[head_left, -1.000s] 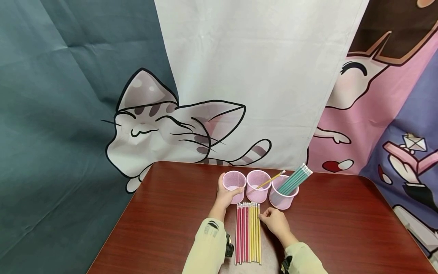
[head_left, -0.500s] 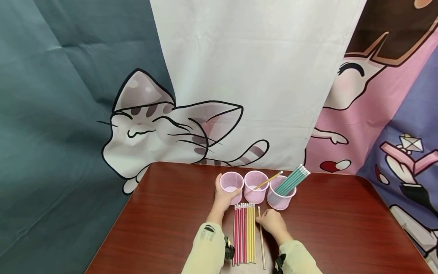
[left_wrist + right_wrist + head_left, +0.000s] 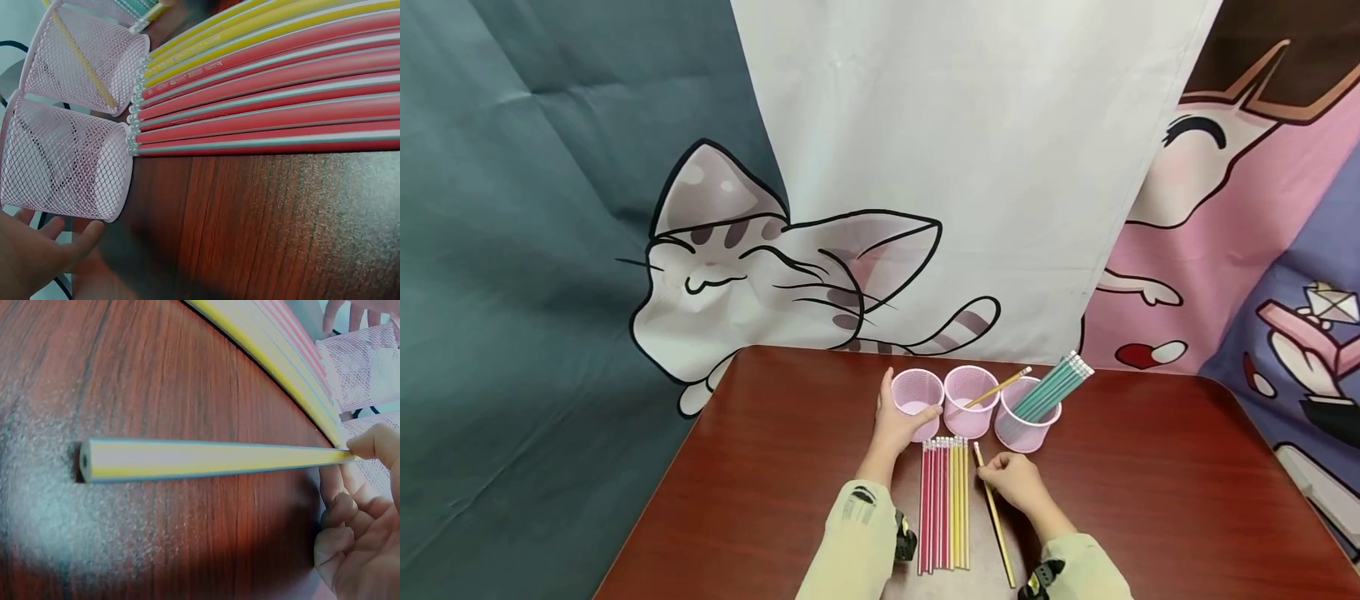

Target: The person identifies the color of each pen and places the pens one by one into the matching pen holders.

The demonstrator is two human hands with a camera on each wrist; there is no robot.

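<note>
My left hand [image 3: 892,427] holds the left pink mesh pencil cup [image 3: 917,385], thumb across the front and fingers along its left side. In the left wrist view that cup [image 3: 69,165] looks bare inside. My right hand [image 3: 1017,483] pinches a yellow pencil [image 3: 999,529] near its eraser end, between thumb and fingers. In the right wrist view the pencil's [image 3: 206,459] unsharpened end points away from the hand, low over the table. Left of it, red pencils [image 3: 932,508] and yellow pencils [image 3: 959,508] lie side by side in a row, erasers toward the cups.
The middle pink cup [image 3: 964,423] has one yellow pencil [image 3: 1003,384] leaning in it. The right pink cup [image 3: 1018,435] holds a bundle of green pencils [image 3: 1051,392] tilted right. All stand near the back of the brown table [image 3: 1157,483], before a cartoon-printed curtain [image 3: 1000,167].
My right hand has drawn the rightmost yellow pencil away from the row to the right, and it now lies slanted. My left hand has stayed at the left cup.
</note>
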